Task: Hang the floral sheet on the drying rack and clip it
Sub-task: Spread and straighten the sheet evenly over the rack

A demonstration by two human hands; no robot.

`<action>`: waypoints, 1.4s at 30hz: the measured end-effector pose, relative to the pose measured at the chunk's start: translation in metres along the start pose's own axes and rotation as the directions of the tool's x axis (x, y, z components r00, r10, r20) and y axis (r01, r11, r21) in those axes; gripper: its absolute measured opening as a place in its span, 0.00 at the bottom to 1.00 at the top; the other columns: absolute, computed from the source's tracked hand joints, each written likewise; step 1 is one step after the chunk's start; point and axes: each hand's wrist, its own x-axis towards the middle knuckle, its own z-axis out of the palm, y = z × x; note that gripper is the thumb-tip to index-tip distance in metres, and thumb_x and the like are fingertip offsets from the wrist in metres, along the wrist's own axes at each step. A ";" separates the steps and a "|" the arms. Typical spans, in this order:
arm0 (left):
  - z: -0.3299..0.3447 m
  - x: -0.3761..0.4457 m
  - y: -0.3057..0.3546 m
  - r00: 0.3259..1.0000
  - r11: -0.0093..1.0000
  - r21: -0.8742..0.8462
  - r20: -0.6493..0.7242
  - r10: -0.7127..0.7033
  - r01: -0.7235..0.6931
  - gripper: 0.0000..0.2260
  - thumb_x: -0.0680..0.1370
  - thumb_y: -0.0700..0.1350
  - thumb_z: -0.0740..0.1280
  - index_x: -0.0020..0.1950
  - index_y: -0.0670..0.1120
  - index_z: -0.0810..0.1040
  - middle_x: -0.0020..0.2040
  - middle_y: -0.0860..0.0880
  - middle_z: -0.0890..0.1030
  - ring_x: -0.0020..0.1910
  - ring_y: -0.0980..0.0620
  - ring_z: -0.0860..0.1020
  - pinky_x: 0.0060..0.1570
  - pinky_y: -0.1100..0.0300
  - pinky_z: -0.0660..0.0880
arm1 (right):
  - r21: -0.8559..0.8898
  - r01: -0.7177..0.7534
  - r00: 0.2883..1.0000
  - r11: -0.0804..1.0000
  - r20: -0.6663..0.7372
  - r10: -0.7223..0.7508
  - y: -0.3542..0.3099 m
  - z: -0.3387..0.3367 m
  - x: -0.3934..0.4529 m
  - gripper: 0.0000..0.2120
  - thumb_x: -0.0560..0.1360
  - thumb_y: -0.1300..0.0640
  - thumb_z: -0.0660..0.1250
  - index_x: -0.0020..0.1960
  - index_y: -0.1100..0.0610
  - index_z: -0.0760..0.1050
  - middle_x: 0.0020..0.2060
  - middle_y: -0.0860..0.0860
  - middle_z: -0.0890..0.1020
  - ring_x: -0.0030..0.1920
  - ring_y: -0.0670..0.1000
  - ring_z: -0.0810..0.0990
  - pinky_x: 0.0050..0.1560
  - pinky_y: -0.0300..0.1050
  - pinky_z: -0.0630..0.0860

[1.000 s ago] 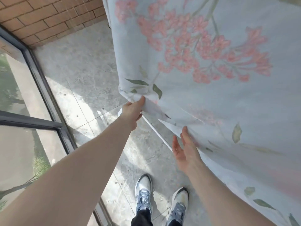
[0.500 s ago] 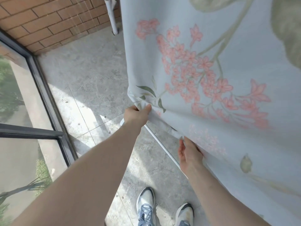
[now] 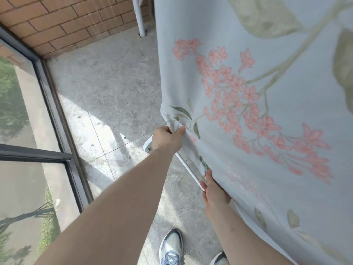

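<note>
The floral sheet (image 3: 257, 111), pale blue with pink blossoms and green leaves, hangs over the drying rack and fills the right of the view. My left hand (image 3: 168, 139) pinches its lower left corner between thumb and fingers. Further down the same edge, my right hand (image 3: 213, 190) grips the hem, fingers tucked under the cloth. A thin white rail of the drying rack (image 3: 188, 170) runs between my hands, just below the hem. One white leg of the rack (image 3: 140, 18) stands at the top, by the wall. No clip is visible.
A grey tiled floor (image 3: 107, 88) lies below, partly sunlit. A brick wall (image 3: 63, 22) closes the far side. A dark-framed glass window (image 3: 55, 119) runs along the left. My two sneakers (image 3: 171, 247) stand near the bottom edge.
The view has tilted so the sheet sits lower in frame. My right hand went from open beside the hem to closed on it. My left hand kept its hold on the corner.
</note>
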 end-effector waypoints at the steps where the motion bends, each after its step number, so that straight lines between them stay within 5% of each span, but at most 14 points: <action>1: 0.000 0.003 -0.001 1.000 1.000 0.014 0.004 -0.001 0.001 0.20 0.78 0.59 0.73 0.36 0.47 0.72 0.32 0.52 0.76 0.31 0.53 0.76 0.30 0.61 0.67 | -0.005 -0.006 1.000 1.000 0.004 0.006 0.001 0.001 0.005 0.11 0.72 0.49 0.80 0.49 0.53 0.82 0.46 0.45 0.88 0.35 0.41 0.86 0.37 0.39 0.74; 7: 0.006 0.006 -0.008 1.000 0.998 0.061 -0.018 -0.013 0.015 0.22 0.77 0.60 0.73 0.35 0.49 0.67 0.30 0.53 0.71 0.27 0.53 0.71 0.28 0.61 0.64 | 0.000 -0.009 1.000 1.000 0.012 0.009 0.009 0.003 0.020 0.13 0.72 0.47 0.80 0.46 0.56 0.83 0.42 0.46 0.88 0.37 0.42 0.86 0.36 0.38 0.77; 13: -0.003 -0.016 -0.030 0.998 0.996 0.054 0.002 -0.070 0.070 0.20 0.72 0.63 0.75 0.49 0.49 0.77 0.41 0.51 0.82 0.41 0.50 0.82 0.43 0.56 0.79 | -0.107 -0.063 0.984 0.992 0.157 0.079 0.020 -0.028 0.005 0.24 0.75 0.38 0.73 0.52 0.59 0.83 0.47 0.48 0.88 0.46 0.47 0.86 0.41 0.41 0.82; 17: -0.015 -0.043 -0.042 0.994 0.990 0.110 0.048 -0.094 0.088 0.28 0.70 0.65 0.78 0.59 0.47 0.76 0.49 0.48 0.84 0.46 0.47 0.84 0.47 0.53 0.82 | -0.329 0.034 0.966 0.944 0.252 0.053 0.024 -0.065 -0.008 0.29 0.75 0.32 0.67 0.60 0.56 0.80 0.54 0.48 0.85 0.49 0.50 0.86 0.37 0.43 0.82; 21: -0.024 -0.084 -0.050 0.995 0.973 0.230 0.096 -0.040 0.017 0.26 0.73 0.65 0.75 0.59 0.48 0.76 0.46 0.51 0.81 0.42 0.54 0.80 0.44 0.56 0.79 | -0.430 0.183 0.956 0.884 0.289 -0.058 0.019 -0.114 -0.034 0.25 0.78 0.35 0.64 0.58 0.57 0.79 0.54 0.52 0.84 0.46 0.53 0.86 0.37 0.45 0.83; 26: -0.020 -0.149 -0.068 0.986 0.964 0.265 0.165 -0.017 -0.028 0.23 0.75 0.65 0.73 0.58 0.48 0.76 0.49 0.53 0.80 0.48 0.52 0.80 0.47 0.56 0.78 | -0.485 0.227 0.952 0.844 0.292 -0.088 0.030 -0.184 -0.059 0.26 0.80 0.35 0.61 0.61 0.56 0.77 0.54 0.50 0.83 0.46 0.55 0.86 0.39 0.47 0.83; 35: 0.037 -0.276 -0.135 0.972 0.992 0.123 0.231 -0.051 0.023 0.22 0.75 0.63 0.73 0.58 0.48 0.77 0.50 0.50 0.83 0.52 0.47 0.83 0.57 0.45 0.82 | -0.427 0.241 0.948 0.871 0.297 -0.117 0.063 -0.291 -0.085 0.23 0.81 0.37 0.60 0.61 0.55 0.74 0.56 0.50 0.81 0.39 0.54 0.85 0.37 0.48 0.82; 42: 0.112 -0.364 -0.168 0.927 0.995 0.068 0.365 -0.091 0.070 0.25 0.75 0.62 0.73 0.65 0.48 0.75 0.57 0.52 0.80 0.56 0.47 0.82 0.59 0.44 0.82 | -0.199 0.083 0.995 0.977 0.075 -0.069 0.082 -0.383 -0.078 0.33 0.78 0.34 0.65 0.75 0.54 0.66 0.65 0.52 0.78 0.44 0.55 0.87 0.35 0.46 0.81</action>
